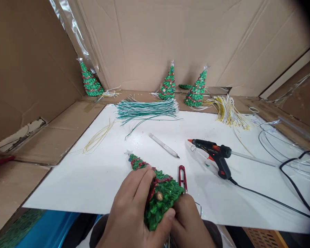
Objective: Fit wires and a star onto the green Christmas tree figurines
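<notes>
A green miniature Christmas tree [161, 194] with red garland and a clear star tip lies tilted, its tip pointing to the far left. My left hand [134, 199] wraps around its side, with the thumb near the base. Close against the base is my right hand [192, 218], its fingers curled in and mostly hidden; what they grip cannot be made out. Thin wires show faintly below the base between my hands. Just beyond my right hand lies a pair of red thread snips [182, 177], partly covered.
A black glue gun [217, 153] with its stick and cord lies right. A white pen-like tool [164, 145] is mid-board. Behind are green wires [147, 109], yellow-white wires [229, 112] and three standing trees [90, 81]. Loose yellow wires [96, 139] lie left. Cardboard walls [155, 38] enclose the white board [74, 179].
</notes>
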Demonstrator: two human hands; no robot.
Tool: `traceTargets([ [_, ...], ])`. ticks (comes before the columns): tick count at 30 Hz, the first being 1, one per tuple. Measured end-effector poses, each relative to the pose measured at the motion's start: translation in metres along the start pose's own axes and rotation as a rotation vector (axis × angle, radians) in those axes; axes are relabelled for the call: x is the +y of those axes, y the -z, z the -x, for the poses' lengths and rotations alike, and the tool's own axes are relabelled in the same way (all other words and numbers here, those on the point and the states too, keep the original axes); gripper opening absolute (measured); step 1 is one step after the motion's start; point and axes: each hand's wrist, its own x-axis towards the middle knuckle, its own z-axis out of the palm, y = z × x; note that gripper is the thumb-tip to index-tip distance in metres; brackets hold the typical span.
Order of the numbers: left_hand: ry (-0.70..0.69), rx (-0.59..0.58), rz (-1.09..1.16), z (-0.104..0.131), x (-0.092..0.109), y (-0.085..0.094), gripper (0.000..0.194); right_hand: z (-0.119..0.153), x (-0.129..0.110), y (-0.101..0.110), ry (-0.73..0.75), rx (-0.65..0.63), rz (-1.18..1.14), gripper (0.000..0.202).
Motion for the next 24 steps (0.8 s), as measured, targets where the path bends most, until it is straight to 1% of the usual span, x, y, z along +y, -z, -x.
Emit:
traceTargets([
  [2, -0.003, 0.036, -0.059, 0.003, 0.005, 0.001, 0.059, -0.001, -0.007, 0.013, -0.056, -0.100, 0.028, 0.033],
  [4, -0.022, 0.066, -0.073, 0.006, 0.008, 0.004, 0.073, -0.002, -0.014, 0.028, -0.143, -0.195, 0.070, 0.026],
  [5, -0.026, 0.062, -0.052, 0.007, 0.009, 0.007, 0.075, -0.002, -0.017, 0.035, -0.167, -0.218, 0.083, 0.025],
  [6, -0.020, 0.039, -0.014, 0.006, 0.009, 0.010, 0.071, -0.002, -0.019, 0.041, -0.168, -0.230, 0.090, 0.024],
  [7, -0.006, -0.004, 0.040, 0.004, 0.008, 0.014, 0.061, -0.002, -0.021, 0.046, -0.155, -0.231, 0.096, 0.025],
  [9, 0.028, -0.125, 0.170, -0.003, 0.002, 0.021, 0.042, -0.002, -0.023, 0.052, -0.103, -0.217, 0.105, 0.029],
  [11, 0.066, -0.258, 0.293, -0.013, -0.007, 0.025, 0.040, -0.002, -0.023, 0.053, -0.072, -0.202, 0.122, 0.034],
  [13, 0.083, -0.372, 0.412, -0.024, -0.017, 0.025, 0.037, -0.001, -0.022, 0.051, -0.079, -0.174, 0.146, 0.037],
  [16, 0.097, -0.465, 0.514, -0.037, -0.030, 0.023, 0.025, 0.001, -0.018, 0.045, -0.153, -0.092, 0.160, 0.032],
  [18, 0.101, -0.543, 0.555, -0.044, -0.035, 0.022, 0.025, 0.001, -0.015, 0.041, -0.180, -0.047, 0.112, 0.024],
  [20, 0.100, -0.691, 0.605, -0.049, -0.039, 0.023, 0.029, 0.001, -0.013, 0.039, -0.194, -0.035, 0.026, 0.017],
  [22, 0.105, -0.831, 0.655, -0.054, -0.043, 0.023, 0.036, 0.000, -0.009, 0.037, -0.216, -0.044, -0.088, 0.020],
  [24, 0.100, -0.888, 0.725, -0.059, -0.048, 0.021, 0.046, -0.001, -0.004, 0.035, -0.228, -0.065, -0.195, 0.027],
])
